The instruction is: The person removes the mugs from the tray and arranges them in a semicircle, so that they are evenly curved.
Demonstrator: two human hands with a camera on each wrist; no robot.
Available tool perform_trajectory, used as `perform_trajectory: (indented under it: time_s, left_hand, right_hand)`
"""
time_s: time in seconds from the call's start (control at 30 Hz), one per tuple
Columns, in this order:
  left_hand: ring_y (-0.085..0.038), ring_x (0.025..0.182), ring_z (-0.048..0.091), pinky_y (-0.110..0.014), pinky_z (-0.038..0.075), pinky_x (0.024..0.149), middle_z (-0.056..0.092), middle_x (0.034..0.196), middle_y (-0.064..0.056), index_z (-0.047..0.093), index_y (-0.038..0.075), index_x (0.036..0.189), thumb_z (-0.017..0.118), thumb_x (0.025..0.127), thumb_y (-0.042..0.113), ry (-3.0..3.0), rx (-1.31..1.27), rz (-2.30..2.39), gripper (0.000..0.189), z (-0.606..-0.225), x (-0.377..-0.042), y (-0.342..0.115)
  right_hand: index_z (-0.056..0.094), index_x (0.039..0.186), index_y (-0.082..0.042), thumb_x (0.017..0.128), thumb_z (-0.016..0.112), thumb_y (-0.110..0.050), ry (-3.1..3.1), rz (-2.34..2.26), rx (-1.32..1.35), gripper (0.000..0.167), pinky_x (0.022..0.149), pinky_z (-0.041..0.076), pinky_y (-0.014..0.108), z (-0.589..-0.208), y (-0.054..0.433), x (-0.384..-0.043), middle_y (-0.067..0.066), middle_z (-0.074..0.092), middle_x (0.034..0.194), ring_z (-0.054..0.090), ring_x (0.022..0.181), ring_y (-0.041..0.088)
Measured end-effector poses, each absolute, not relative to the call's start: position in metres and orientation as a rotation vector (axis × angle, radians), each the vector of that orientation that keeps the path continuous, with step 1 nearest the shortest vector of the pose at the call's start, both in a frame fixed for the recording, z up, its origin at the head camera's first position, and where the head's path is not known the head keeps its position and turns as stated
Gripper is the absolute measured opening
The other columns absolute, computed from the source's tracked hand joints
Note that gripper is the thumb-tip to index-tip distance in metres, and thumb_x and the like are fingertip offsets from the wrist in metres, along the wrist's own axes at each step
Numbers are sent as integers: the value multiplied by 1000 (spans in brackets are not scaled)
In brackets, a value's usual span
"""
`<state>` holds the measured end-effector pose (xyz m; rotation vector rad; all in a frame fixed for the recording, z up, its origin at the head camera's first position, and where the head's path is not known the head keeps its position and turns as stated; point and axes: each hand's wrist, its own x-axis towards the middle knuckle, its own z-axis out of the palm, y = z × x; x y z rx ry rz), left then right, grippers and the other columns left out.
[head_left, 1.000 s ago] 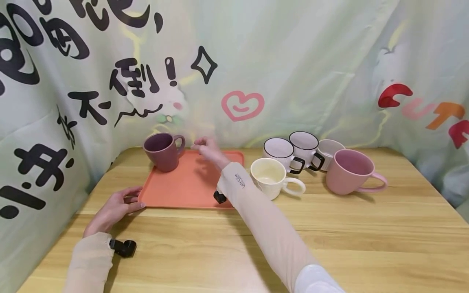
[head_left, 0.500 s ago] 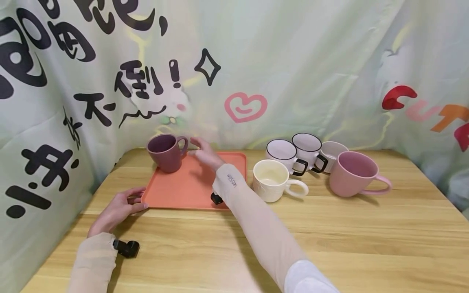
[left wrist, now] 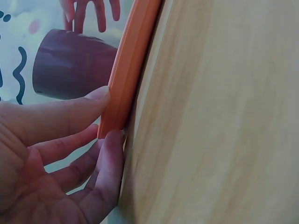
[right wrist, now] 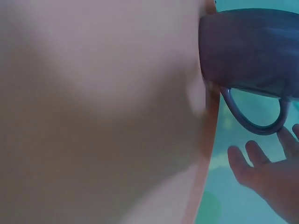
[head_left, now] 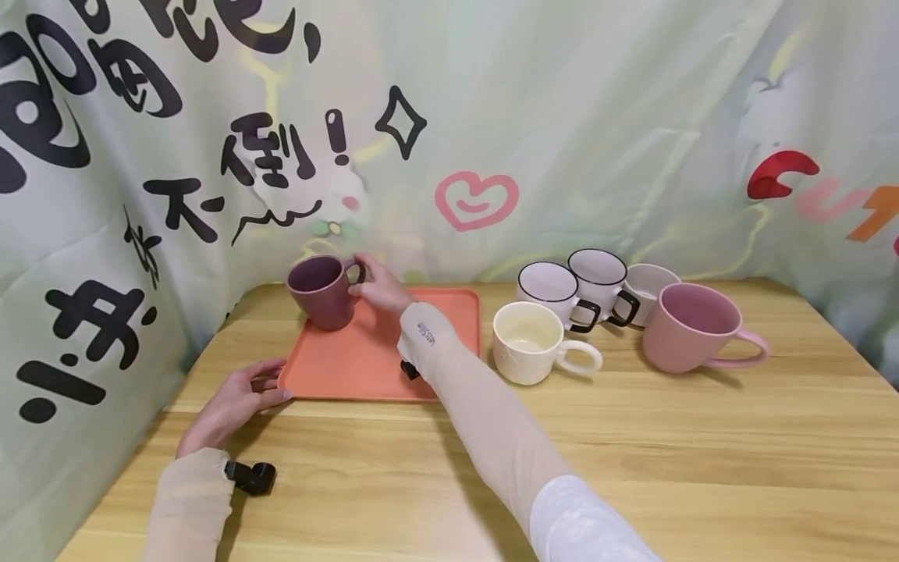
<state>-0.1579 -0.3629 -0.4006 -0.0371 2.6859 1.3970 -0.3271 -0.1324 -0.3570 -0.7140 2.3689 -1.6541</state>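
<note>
A dark purple mug (head_left: 321,292) stands upright on the left part of an orange tray (head_left: 351,378), its handle turned right. My right hand (head_left: 380,283) is at that handle in the head view. In the right wrist view its fingers (right wrist: 239,161) are loosely extended and not closed round the handle (right wrist: 257,127); an index fingertip seems to touch it. My left hand (head_left: 228,403) holds the tray's near left corner. Thumb (left wrist: 97,92) and fingers lie on either side of the tray rim (left wrist: 122,88) in the left wrist view.
Right of the tray stand a cream mug (head_left: 527,343), two white mugs with black rims (head_left: 547,282) (head_left: 597,269), a ribbed white cup (head_left: 649,275) and a large pink mug (head_left: 691,328). A printed curtain (head_left: 576,117) hangs behind the wooden table (head_left: 632,460).
My right hand has moved left until its fingers reach the purple mug's handle. The left hand stays at the tray corner. The view has shifted slightly.
</note>
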Motion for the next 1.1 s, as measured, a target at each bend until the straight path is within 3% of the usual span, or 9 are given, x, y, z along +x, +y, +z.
perform_trajectory:
  time_s: [0.13, 0.37, 0.57, 0.7, 0.8, 0.87, 1.0, 1.1]
  left_hand:
    - [-42, 117, 55, -17, 49, 78, 48, 138, -37, 34, -18, 147, 70, 95, 5, 2687, -27, 1392, 67, -401, -158, -362]
    - [-42, 119, 54, -17, 49, 78, 48, 139, -37, 34, -18, 147, 69, 95, 5, 2679, -36, 1407, 67, -401, -157, -360]
    - [-42, 119, 54, -17, 49, 78, 48, 138, -37, 34, -17, 147, 69, 95, 4, 2679, -36, 1404, 66, -399, -158, -360]
    - [-41, 118, 55, -18, 49, 78, 49, 137, -37, 33, -17, 148, 69, 96, 5, 2669, -32, 1393, 67, -398, -159, -360]
    - [-41, 118, 55, -18, 50, 77, 49, 137, -37, 33, -17, 148, 68, 96, 5, 2672, -23, 1389, 66, -397, -159, -361]
    - [-42, 118, 55, -18, 50, 77, 49, 137, -37, 33, -18, 147, 68, 96, 5, 2681, -20, 1383, 65, -396, -159, -362]
    - [-42, 118, 56, -18, 50, 77, 49, 138, -37, 34, -18, 147, 69, 96, 5, 2676, -29, 1381, 66, -398, -158, -362]
    - [-42, 118, 56, -18, 50, 77, 49, 138, -37, 34, -17, 147, 70, 95, 6, 2680, -39, 1367, 67, -398, -159, -362]
  right_hand:
    - [39, 155, -3, 91, 64, -3, 2486, -1530, -788, 69, 115, 30, 35, -355, -130, -328, 13, 41, 157, 34, 145, 25]
    - [32, 158, -4, 95, 64, -9, 2559, -1292, -916, 71, 114, 28, 35, -351, -131, -330, 10, 36, 160, 33, 143, 31]
    - [48, 148, -3, 94, 63, -8, 2692, -1267, -900, 56, 113, 27, 35, -350, -132, -325, 10, 44, 151, 37, 137, 29]
    - [55, 139, 0, 95, 60, -7, 2675, -1341, -854, 45, 106, 36, 31, -350, -129, -321, 13, 50, 139, 44, 128, 28]
    - [51, 136, 8, 97, 57, -1, 2448, -1526, -843, 40, 100, 47, 35, -347, -126, -316, 19, 51, 123, 53, 119, 29]
    - [46, 136, 12, 98, 55, 4, 2225, -1660, -792, 39, 94, 52, 42, -345, -125, -313, 24, 52, 122, 58, 116, 34]
    - [38, 140, 11, 99, 54, 8, 1936, -1825, -601, 44, 95, 50, 55, -349, -126, -303, 27, 56, 130, 61, 109, 41]
    - [34, 142, 9, 98, 56, 8, 1862, -1929, -481, 50, 91, 52, 53, -353, -130, -299, 22, 61, 118, 59, 88, 36]
